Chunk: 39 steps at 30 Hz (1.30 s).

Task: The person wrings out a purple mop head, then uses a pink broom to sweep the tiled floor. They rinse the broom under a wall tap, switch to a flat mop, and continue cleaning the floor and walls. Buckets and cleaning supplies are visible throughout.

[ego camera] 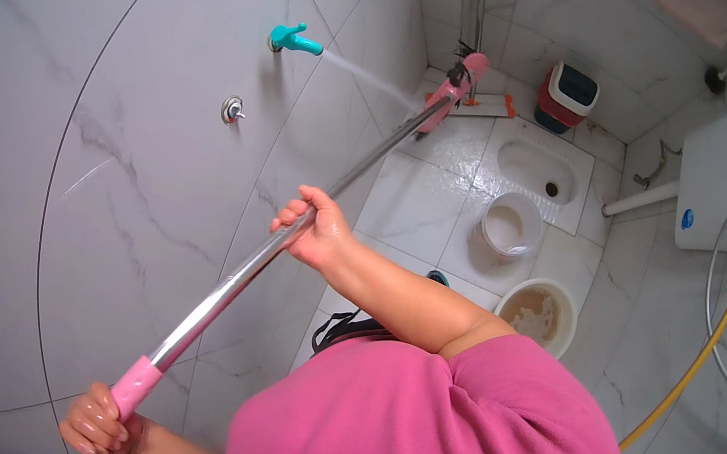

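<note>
A long metal pole (233,284) slants across the view, with a pink grip at its lower end. My left hand (99,425) is closed around that grip, and my right hand (315,229) holds the pole midway. At its far end a pink broom or brush head (453,90), with dark strands caught on it, is near the wall corner. From a teal tap (294,38) on the left wall, a jet of water (368,77) runs towards this head. Whether the head touches the floor I cannot tell.
A squat toilet (539,163) is set in the wet tiled floor. Beside it stand a clear bucket (507,247), a basin (568,329) of cloudy water and a small bin (565,95). A flat squeegee or mop (490,107) lies behind the head. A yellow hose (715,344) hangs right.
</note>
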Each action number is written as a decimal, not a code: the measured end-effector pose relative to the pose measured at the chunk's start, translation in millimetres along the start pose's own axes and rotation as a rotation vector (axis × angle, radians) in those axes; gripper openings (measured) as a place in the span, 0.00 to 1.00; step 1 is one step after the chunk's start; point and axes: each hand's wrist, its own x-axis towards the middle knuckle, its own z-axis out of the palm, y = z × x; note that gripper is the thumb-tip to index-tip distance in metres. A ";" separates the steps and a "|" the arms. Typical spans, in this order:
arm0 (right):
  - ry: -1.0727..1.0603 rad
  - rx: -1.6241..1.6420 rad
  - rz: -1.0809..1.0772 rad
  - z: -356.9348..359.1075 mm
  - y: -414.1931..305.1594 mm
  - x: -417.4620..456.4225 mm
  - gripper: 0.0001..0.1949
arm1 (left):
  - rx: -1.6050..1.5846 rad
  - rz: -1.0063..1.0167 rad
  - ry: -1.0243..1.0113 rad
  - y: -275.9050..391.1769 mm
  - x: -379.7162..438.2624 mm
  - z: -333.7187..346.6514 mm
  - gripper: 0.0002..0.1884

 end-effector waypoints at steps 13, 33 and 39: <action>0.395 -0.193 0.066 -170.6 -37.4 84.1 0.03 | -0.033 -0.567 0.141 -62.6 -81.9 21.3 0.05; 0.531 -0.427 -0.189 -209.1 -36.7 77.8 0.05 | 1.341 -1.085 -0.126 -14.9 -227.1 -14.1 0.10; 0.723 -0.591 -0.143 -235.9 -49.9 78.6 0.07 | 1.104 -1.282 -0.085 -41.6 -260.1 -5.2 0.09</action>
